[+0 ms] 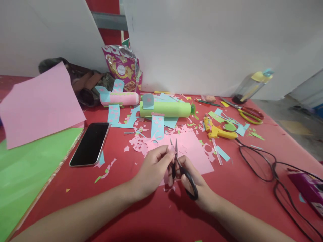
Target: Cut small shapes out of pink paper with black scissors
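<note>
My right hand (190, 178) holds black-handled scissors (191, 185), their blades pointing away from me and slightly apart. Close to the blades, my left hand (158, 163) pinches a small piece of pink paper (172, 148). Under both hands lies a larger pink sheet (195, 148) with cut-outs along its edges. Just beyond, a green paper-wrapped bottle (168, 109) lies on its side with light-blue paper fins. Left of it is a pink paper-wrapped bottle (123, 98) with light-blue fins dotted in pink.
Paper scraps litter the red table (121, 201). A phone (90, 144), pink paper (42, 104) and a green sheet (37, 174) lie left. At right are a yellow glue gun (218, 130), its cable, other scissors (249, 113) and a clear bottle (249, 87). A snack bag (122, 69) stands behind.
</note>
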